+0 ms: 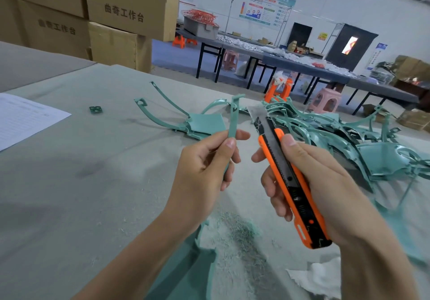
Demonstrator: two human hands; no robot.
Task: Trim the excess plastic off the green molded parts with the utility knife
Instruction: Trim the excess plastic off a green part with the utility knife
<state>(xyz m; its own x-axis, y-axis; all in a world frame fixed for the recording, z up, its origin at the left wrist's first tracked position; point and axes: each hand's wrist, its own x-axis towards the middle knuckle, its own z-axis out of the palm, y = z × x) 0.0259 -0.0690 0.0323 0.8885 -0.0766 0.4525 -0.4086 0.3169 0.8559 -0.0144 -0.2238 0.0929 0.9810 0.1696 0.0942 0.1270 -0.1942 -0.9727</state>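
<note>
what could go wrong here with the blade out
The blade of the utility knife is extended and bare, close to the fingers of the left hand pinching the green molded part; a slip could cut them. That part is held in the air, unsupported, so it may flex or twist under the blade.

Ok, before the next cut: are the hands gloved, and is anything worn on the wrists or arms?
No gloves. The left hand and the right hand are both bare, with short, unpainted nails. No ring, watch or band shows on either. The left forearm and the right forearm are bare down to the edge of the view, with no sleeve in sight.
</note>
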